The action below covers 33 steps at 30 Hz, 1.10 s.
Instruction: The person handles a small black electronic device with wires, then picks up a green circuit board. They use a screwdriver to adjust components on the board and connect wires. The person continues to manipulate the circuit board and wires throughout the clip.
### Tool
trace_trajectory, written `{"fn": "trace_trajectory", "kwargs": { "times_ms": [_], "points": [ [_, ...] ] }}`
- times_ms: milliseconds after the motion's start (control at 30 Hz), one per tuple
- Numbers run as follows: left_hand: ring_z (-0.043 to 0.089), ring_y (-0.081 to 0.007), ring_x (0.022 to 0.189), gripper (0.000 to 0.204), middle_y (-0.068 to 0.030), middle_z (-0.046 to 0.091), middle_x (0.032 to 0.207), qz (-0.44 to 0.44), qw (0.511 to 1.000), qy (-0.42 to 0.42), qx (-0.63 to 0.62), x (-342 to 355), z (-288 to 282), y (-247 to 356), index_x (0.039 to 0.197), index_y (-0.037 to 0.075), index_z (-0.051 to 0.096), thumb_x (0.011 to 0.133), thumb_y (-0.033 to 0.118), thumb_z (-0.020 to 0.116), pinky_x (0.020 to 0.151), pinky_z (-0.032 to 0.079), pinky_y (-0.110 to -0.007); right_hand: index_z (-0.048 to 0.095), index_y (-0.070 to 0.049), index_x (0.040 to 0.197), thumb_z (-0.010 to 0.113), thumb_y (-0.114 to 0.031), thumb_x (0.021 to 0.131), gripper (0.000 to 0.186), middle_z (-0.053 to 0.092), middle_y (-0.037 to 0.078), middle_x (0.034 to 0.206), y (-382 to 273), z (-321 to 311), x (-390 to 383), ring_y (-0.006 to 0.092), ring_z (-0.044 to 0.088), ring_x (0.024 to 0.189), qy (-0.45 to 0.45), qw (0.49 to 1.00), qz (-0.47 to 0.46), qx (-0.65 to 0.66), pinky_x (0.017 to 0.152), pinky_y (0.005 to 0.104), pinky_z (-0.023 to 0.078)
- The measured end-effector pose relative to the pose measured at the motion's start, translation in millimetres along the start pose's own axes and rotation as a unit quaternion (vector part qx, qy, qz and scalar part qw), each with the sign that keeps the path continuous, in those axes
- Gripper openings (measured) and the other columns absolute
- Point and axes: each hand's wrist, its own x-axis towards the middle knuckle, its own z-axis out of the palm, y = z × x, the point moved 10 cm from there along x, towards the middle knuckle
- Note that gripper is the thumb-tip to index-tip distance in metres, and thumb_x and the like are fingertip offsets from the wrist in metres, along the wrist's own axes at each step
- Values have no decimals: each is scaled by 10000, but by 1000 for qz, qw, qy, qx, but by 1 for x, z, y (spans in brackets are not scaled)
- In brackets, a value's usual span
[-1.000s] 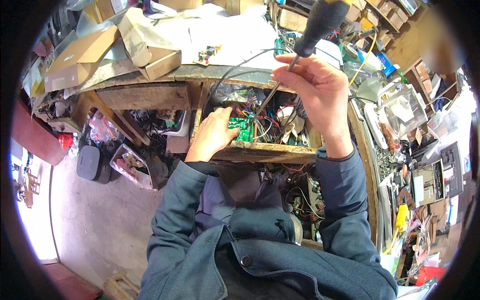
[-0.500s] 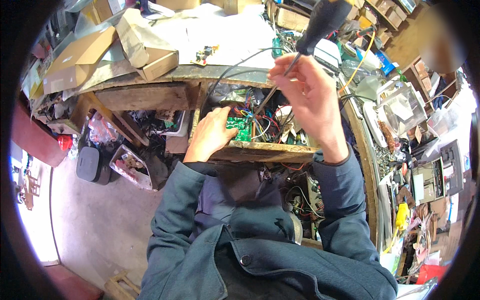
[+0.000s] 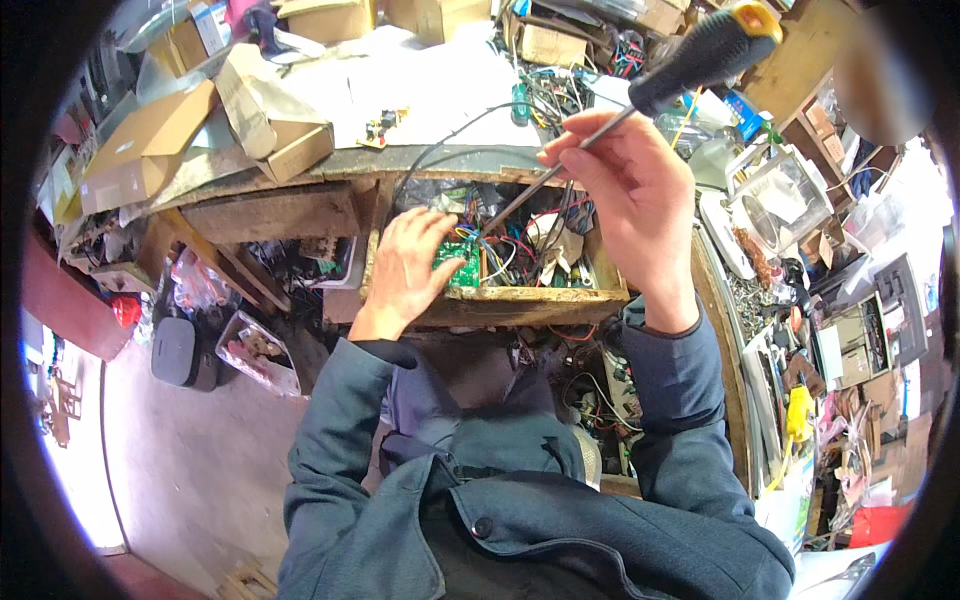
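Observation:
Between the thumb and fingers of my right hand point(image 3: 640, 190) is the shaft of a long screwdriver point(image 3: 705, 62). Its black handle with a yellow end points up and right, and the shaft slants down left into an open wooden drawer point(image 3: 540, 308). The tip is among coloured wires point(image 3: 510, 262) beside a green circuit board point(image 3: 458, 268). My left hand point(image 3: 405, 262) lies over the drawer's left side, fingers stretched out and apart. Its thumb overlaps the board's left part; whether it presses on it I cannot tell.
White sheeting point(image 3: 330, 95) covers the bench above the drawer, with a small yellow-and-black component point(image 3: 383, 127) on it. Cardboard boxes point(image 3: 150, 145) stand at the left. A green-handled tool point(image 3: 520, 103) and a black cable lie behind the drawer. Clutter fills the right side.
The left fingers have loosened from the board and spread out. My right hand has turned the screwdriver to a lower slant, its tip nearer the board. The view has shifted slightly.

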Motion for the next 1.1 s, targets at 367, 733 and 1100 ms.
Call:
{"fn": "trace_trajectory", "kwargs": {
  "times_ms": [367,733,1100],
  "points": [
    [721,-316,827,101,-131,730,906,58,995,57,-49,31,-7,30,991,38,741,925,114,741,724,567,-417,604,44,1210,606,71,1017,195,737,156,1047,-18,-58,-19,253,755,1004,109,992,-18,54,889,356,632],
    [751,-383,781,170,-175,738,808,32,978,-12,203,156,55,-2,936,58,736,939,146,590,673,602,-488,613,25,1319,633,-109,1073,281,621,38,930,-44,-97,-60,109,611,835,140,989,-42,-10,772,261,498],
    [743,-330,765,251,-163,752,870,21,987,1,159,147,20,16,1183,154,745,954,129,645,669,598,-455,694,-32,1223,663,-57,985,241,647,43,735,99,-62,-78,86,534,664,-25,977,151,-149,629,283,457]
  ]
}}
